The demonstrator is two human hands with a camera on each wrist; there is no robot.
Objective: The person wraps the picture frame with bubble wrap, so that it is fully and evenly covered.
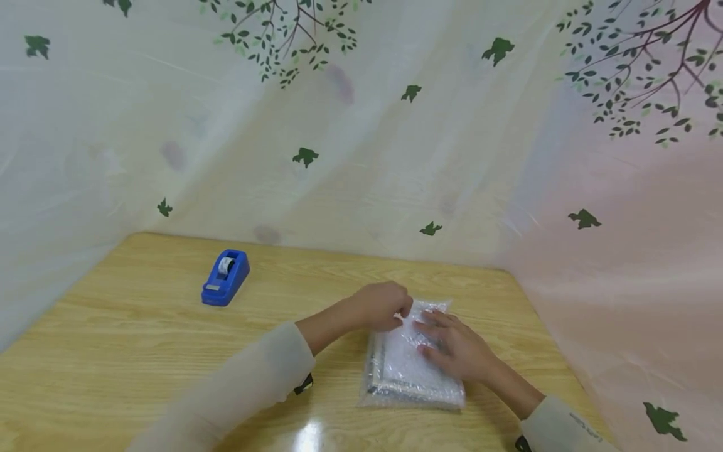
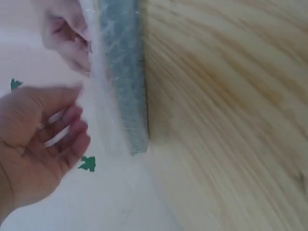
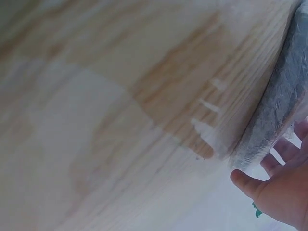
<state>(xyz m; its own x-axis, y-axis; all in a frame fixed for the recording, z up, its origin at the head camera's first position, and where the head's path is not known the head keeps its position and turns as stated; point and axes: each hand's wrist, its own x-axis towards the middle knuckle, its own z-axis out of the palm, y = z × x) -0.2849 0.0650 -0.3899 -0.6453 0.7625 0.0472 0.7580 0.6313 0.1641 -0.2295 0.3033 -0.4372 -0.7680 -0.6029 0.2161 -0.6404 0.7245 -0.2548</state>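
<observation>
A flat rectangular item in clear bubble wrap [image 1: 415, 376] lies on the wooden table, its pale inner panel and darker border showing through. My left hand [image 1: 384, 306] hovers over its far left part, fingers loosely bent. In the left wrist view, the thumb and fingers of that hand [image 2: 41, 139] stand apart beside the wrapped edge [image 2: 127, 77], with nothing visible between them. My right hand [image 1: 460, 348] rests on the right side of the wrap, fingers spread. The right wrist view has this hand [image 3: 284, 192] at the edge of the package [image 3: 281, 86].
A blue tape dispenser [image 1: 226, 278] with a roll in it stands at the back left of the table [image 1: 141, 339]. Behind and beside the table hangs a pale curtain [image 1: 361, 188] printed with green leaves and branches.
</observation>
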